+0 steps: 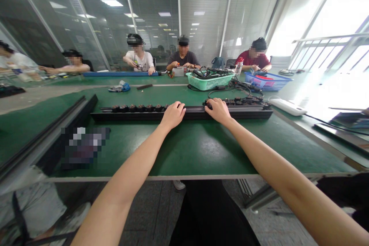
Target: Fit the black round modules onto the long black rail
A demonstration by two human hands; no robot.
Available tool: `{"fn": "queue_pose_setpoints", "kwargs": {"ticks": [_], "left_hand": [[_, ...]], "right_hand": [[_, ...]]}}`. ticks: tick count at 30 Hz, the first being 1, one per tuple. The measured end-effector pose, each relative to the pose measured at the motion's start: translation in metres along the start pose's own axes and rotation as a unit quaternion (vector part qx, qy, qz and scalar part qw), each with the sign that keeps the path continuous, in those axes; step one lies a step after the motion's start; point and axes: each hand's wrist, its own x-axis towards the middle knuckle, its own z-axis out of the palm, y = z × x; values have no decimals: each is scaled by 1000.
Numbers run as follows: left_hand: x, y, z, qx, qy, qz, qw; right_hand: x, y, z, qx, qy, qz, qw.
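A long black rail (138, 116) lies crosswise on the green table in front of me. Behind its near wall runs a row of small black parts (132, 107) with lighter tops, on the left half. My left hand (173, 114) is closed over the rail near its middle, fingers curled down behind the edge. To the right of it, my right hand (218, 110) pinches a small black part (208, 105) at the rail's far edge; its fingertips are partly hidden. More black parts (245, 101) with wiring sit just beyond the rail on the right.
A green basket (210, 82) of cables and a blue basket (268, 83) stand beyond the rail. A white power strip (288, 107) lies right. Another long black rail (69, 134) and a blurred dark packet (85, 148) are left. Several people sit across the table.
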Motion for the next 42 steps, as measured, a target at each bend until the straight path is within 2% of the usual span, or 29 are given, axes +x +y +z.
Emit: {"fn": "queue_pose_setpoints", "kwargs": {"ticks": [21,31,42], "left_hand": [[0,0,0,1,4,1,1000],[2,4,-4,9,-22,-9,1000],[0,1,-1,5,-8,-2,1000]], "right_hand": [[0,3,0,-9,7,6,1000],[1,5,1,1,13,12,1000],[2,5,0,0,6,15,1000]]}}
